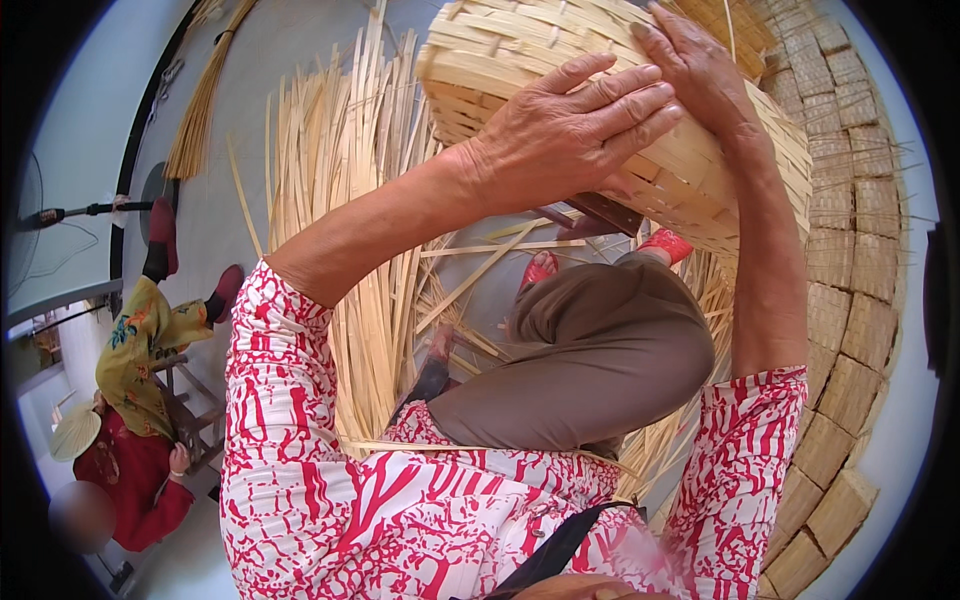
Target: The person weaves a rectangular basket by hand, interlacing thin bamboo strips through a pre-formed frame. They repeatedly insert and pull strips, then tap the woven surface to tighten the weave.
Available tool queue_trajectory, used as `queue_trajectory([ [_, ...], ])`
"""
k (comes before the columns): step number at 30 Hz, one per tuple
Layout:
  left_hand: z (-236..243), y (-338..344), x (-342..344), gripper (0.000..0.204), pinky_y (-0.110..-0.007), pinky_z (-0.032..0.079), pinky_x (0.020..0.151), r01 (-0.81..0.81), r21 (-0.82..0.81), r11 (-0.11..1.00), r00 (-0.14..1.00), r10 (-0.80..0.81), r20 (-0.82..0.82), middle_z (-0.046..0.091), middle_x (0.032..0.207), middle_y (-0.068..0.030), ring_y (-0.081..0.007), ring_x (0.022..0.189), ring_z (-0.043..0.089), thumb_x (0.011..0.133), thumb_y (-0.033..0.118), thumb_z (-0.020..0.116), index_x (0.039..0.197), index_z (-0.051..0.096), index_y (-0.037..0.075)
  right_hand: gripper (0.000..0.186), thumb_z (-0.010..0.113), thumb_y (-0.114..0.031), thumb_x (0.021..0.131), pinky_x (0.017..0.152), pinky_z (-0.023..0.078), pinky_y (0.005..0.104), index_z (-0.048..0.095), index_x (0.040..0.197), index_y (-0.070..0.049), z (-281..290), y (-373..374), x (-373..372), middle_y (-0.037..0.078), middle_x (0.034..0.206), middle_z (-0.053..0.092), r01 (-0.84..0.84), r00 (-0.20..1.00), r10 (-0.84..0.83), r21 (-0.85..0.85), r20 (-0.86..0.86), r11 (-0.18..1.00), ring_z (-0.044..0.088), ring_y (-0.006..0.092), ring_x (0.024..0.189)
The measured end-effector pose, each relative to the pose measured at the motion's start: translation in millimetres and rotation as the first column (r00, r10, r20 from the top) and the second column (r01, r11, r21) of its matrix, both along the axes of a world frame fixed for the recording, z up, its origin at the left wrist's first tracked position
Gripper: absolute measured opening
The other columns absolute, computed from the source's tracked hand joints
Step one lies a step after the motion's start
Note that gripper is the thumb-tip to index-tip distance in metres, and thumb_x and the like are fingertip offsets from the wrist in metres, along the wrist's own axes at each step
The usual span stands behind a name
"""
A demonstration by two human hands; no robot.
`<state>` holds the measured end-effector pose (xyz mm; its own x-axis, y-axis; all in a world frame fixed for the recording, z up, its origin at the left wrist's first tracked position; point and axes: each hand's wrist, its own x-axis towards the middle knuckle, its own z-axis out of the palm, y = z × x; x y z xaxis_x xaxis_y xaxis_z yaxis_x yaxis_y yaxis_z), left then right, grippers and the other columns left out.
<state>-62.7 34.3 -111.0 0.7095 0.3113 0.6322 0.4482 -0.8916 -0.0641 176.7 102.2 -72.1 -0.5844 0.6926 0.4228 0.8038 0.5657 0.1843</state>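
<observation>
- The basket (pixel 690 175), woven from pale strips, is held up ahead of the person, above the knees, its long side tilted down toward the lower right.
- The left hand (pixel 575 125) lies across the near side of the basket, palm against the weave. Its fingers are stretched out and mostly close together, the uppermost one splayed a little apart.
- The right hand (pixel 700 80) is on the basket's far upper part, its fingers bent and pointing up and to the left, close to the tips of the left fingers. Whether they pinch a strip, I cannot tell.
- Below the basket, part of a dark wooden piece (pixel 607 213) shows, near the person's red sandals (pixel 540 268).
- Long pale strips (pixel 335 150) lie in a thick pile on the grey floor (pixel 290 40) left of the legs; a few loose ones cross the floor between pile and feet.
- One thin strip (pixel 430 446) lies across the person's waist.
- Along the right, tan blocks (pixel 850 250) stand packed in rows.
- At upper left is a tied bundle (pixel 205 110) of thin sticks.
- At lower left, a co-worker (pixel 125 480) in a red top sits on a stool (pixel 190 415), a round fan (pixel 76 432) beside them.
</observation>
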Motion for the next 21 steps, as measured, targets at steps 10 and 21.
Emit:
queue_trajectory([
  [10, -4, 5, 1, 0.065, -0.045, 0.042, 0.114, -0.029, 0.087, 0.996, 0.999, 0.033, -0.041, 0.059, 0.145, -0.0085, -0.0230, 0.133, 0.057, 0.085, 0.045, 0.070, 0.140, 0.060, 0.011, 0.057, 0.053, -0.039, 0.102, 0.104, 0.046, 0.0483, 0.056, 0.136, 0.007, -5, -4, -18, 0.028, 0.123, 0.067, 0.175, 0.958, -0.202, -0.146, -0.202, 0.974, 0.063, 0.0429, 0.117],
  [21, -1, -14, 52, 0.067, -0.043, 0.043, 0.110, 0.029, 0.085, 0.996, 0.999, -0.032, 0.036, 0.062, 0.137, -0.0114, -0.0261, 0.128, 0.058, 0.080, 0.047, 0.073, 0.131, 0.064, 0.005, 0.061, 0.053, -0.043, 0.101, 0.106, 0.045, 0.0475, 0.056, 0.138, 0.005, -18, 8, -8, 0.027, 0.131, 0.064, 0.199, 0.943, -0.242, -0.197, -0.226, 0.960, 0.061, 0.0410, 0.122],
])
